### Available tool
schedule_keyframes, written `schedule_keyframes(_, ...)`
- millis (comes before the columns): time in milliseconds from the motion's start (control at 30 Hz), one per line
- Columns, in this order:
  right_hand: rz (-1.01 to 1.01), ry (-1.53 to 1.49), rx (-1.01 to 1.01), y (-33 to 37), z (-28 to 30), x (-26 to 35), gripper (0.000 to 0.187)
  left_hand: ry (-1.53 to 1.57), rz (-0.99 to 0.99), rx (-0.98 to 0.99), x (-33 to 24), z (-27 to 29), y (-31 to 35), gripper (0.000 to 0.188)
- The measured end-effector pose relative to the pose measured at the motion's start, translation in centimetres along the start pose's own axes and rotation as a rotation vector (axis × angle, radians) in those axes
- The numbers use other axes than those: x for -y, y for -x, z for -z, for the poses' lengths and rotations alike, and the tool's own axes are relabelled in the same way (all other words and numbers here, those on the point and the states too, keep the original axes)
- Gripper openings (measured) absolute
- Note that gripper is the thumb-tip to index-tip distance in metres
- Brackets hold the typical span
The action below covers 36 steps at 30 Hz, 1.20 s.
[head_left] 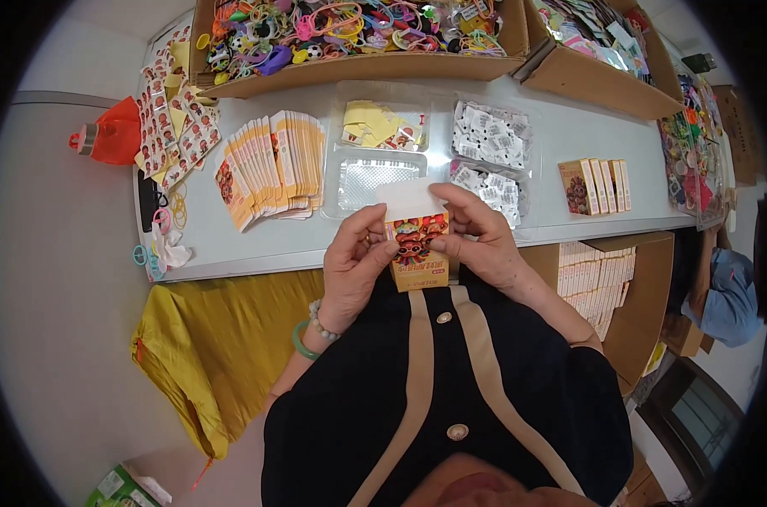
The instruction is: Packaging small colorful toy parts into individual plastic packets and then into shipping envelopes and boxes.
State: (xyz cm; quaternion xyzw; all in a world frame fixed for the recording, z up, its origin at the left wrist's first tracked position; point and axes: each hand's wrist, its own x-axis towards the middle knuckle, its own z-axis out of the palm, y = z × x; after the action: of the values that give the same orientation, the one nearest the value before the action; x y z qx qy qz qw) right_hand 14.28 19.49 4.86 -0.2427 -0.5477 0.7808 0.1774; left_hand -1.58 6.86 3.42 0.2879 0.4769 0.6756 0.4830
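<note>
A small orange cardboard box (pixel 419 249) with a colourful printed front is held upright close to my body. Its white top flap (pixel 409 198) stands raised. My left hand (pixel 355 260) grips the box's left side, thumb on the front. From the other side my right hand (pixel 483 238) holds it, thumb on the front and index finger by the flap's right edge. Whether anything is inside the box cannot be seen. Just beyond it lies a clear plastic tray (pixel 337 152) with yellow paper pieces (pixel 371 123) and printed stickers.
Flat orange cartons (pixel 273 169) fan out at left; several finished-looking boxes (pixel 595 186) stand at right. White barcoded packets (pixel 489 135) fill another tray. Large cardboard boxes of colourful trinkets (pixel 358 72) and cards (pixel 599 84) line the back. Another person's blue sleeve (pixel 730 296) shows far right.
</note>
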Motion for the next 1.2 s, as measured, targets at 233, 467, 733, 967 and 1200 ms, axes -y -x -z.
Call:
schedule_keyframes(233, 0.125, -0.047, -0.036, 0.7, -0.1, -0.6, 0.051, -0.07, 0.055, 0.091, -0.7, 0.3, -0.1, 0.035)
schedule_keyframes(467, -0.089, 0.22, 0.152, -0.6, 2.4, 0.2, 0.026, -0.044, 0.224, 0.205, -0.7, 0.4, -0.1, 0.016)
schedule_keyframes(733, -0.058, 0.269, 0.047, -0.9, 1.6, 3.1, 0.027, -0.183, 0.177, 0.242, -1.4, -0.4, -0.8, 0.017)
schedule_keyframes(967, 0.417, 0.643, 0.165, -1.0, 1.7, 3.1, 0.023, 0.012, 0.103, 0.139, -0.7, -1.4, -0.9, 0.034)
schedule_keyframes(1200, -0.18, 0.245, 0.17, -1.7, 1.4, 4.5, 0.011, -0.308, 0.194, 0.278, -1.0, -0.4, -0.9, 0.024)
